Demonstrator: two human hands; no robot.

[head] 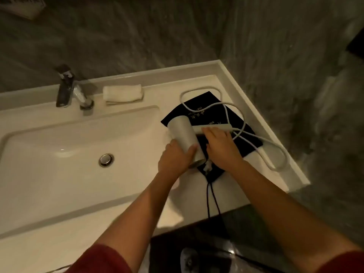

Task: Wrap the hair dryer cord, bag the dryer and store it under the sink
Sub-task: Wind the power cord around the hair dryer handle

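A white hair dryer [182, 133] lies on a flat black drawstring bag [244, 133] on the counter right of the sink. My left hand [175, 160] grips the near end of the dryer's barrel. My right hand [220, 146] rests on the folded handle, fingers flat and pointing away. The white cord [275, 148] lies loose in wide loops over the bag and toward the counter's right edge. The white plug [207, 166] sits between my wrists. The bag's black drawstrings [213, 200] trail over the front edge.
The white sink basin [49, 146] with a metal drain [106, 160] fills the left. A chrome faucet [69, 89] stands behind it. A rolled white towel [123, 93] lies at the back. Grey marble walls close the back and right; dark floor lies below the counter's front edge.
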